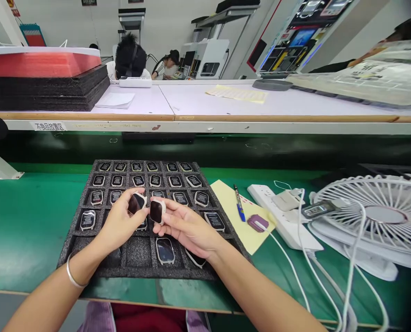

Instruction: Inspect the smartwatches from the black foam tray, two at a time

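Note:
My left hand (122, 223) grips a smartwatch body (136, 203) with a dark screen and a pale frame, no strap on it. Close beside it, my right hand (186, 225) pinches a second smartwatch body (156, 210), its screen dark too. Both are held above a black foam tray (138, 252) divided into square pockets. Rows of similar watch bodies lie in the pockets, many with white text lit on their screens. In the front row, one watch body (165, 250) shows a dark screen. My hands and forearms cover part of the tray's middle.
Right of the tray lie yellow paper (222, 193), a blue marker (239, 205), a purple case (258, 223) on a cable, a white power strip (278, 216) and a white fan (381, 214). A shelf edge (226, 127) crosses behind, with foam sheets (43, 87) stacked on it. People sit beyond.

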`<action>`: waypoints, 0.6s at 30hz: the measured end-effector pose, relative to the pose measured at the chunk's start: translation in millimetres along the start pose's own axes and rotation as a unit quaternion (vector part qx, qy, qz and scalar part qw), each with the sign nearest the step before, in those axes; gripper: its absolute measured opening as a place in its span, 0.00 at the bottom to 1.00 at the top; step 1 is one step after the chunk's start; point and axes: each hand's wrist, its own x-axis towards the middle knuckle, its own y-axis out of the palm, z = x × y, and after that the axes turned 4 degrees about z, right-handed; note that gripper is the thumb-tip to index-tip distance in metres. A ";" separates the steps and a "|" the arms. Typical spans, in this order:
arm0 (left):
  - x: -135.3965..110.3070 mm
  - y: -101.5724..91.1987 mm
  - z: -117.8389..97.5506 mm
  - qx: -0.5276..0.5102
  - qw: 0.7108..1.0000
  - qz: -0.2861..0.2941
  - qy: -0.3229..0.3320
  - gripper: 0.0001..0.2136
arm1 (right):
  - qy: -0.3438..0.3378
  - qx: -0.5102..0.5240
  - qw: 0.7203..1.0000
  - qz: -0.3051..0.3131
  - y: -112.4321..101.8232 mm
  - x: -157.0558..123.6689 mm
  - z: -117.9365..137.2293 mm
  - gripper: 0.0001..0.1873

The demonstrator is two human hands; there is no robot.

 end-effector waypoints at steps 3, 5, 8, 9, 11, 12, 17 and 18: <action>-1.4 0.6 -1.5 0.010 1.000 0.002 0.008 0.21 | 0.000 0.005 1.000 -0.001 0.0 -1.1 0.2 0.26; -2.0 1.1 -2.5 0.014 1.000 0.001 0.017 0.20 | -0.003 0.007 1.000 0.001 0.2 -1.5 0.5 0.25; -2.5 2.3 -3.5 0.020 0.999 -0.004 0.030 0.19 | -0.011 0.018 1.000 0.008 1.2 -1.6 0.9 0.25; -2.7 2.8 -3.8 0.023 0.999 -0.006 0.033 0.19 | -0.012 0.023 1.000 0.010 1.7 -1.6 0.9 0.25; -3.3 3.5 -4.2 0.028 0.999 -0.010 0.035 0.18 | -0.011 0.029 0.999 0.015 2.6 -1.7 0.3 0.25; -3.7 3.7 -4.3 0.031 0.999 -0.014 0.035 0.18 | -0.010 0.030 0.999 0.018 3.1 -1.8 -0.3 0.25; -6.3 3.4 -3.3 0.043 0.998 -0.022 0.042 0.19 | -0.018 0.021 0.999 0.043 4.6 -3.3 -3.7 0.24; -6.6 3.3 -2.9 0.044 0.998 -0.022 0.042 0.20 | -0.019 0.020 0.999 0.046 4.6 -3.6 -3.9 0.24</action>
